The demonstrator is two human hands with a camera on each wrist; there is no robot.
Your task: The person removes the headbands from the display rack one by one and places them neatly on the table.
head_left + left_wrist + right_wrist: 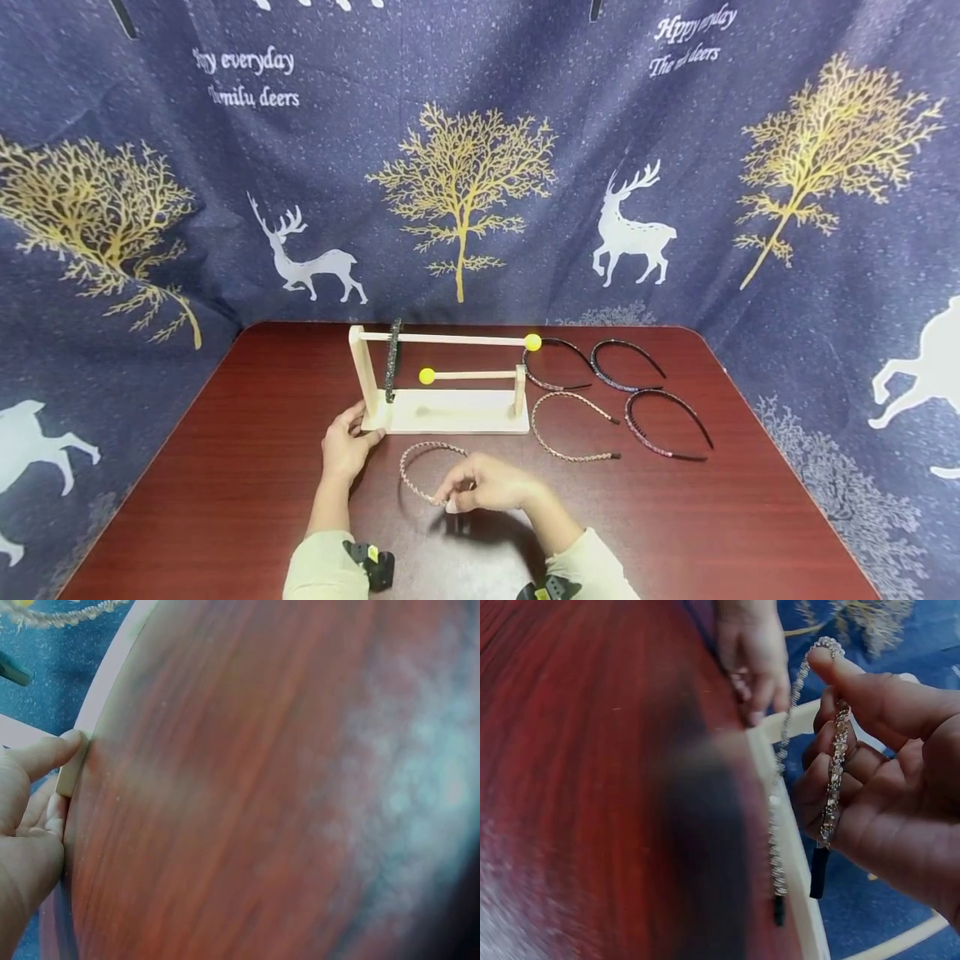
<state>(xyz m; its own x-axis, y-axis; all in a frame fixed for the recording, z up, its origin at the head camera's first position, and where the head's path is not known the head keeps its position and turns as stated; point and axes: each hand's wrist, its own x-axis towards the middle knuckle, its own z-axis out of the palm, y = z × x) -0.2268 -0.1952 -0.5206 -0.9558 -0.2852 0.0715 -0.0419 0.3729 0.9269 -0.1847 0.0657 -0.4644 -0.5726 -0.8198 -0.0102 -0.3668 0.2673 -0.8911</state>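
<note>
My right hand (491, 483) pinches a beaded, pale gold headband (405, 468) close over the table in front of the stand. In the right wrist view, thumb and fingers hold this headband (834, 780) along one arm, its dark tips pointing down. My left hand (347, 442) grips the left end of the wooden stand's base (450, 423), thumb on the front edge. On the stand, a dark glittery headband (392, 362) hangs from the long upper rod (465, 340), near its left post. The short lower rod (476, 375) bears no headband.
Right of the stand lie a second pale gold headband (577, 459), a pinkish one (645, 442), a bluish one (609, 380) and a dark one (534, 380) partly behind the stand. Yellow balls (532, 342) cap the rod ends. A printed cloth (480, 167) hangs behind the red-brown table (247, 467).
</note>
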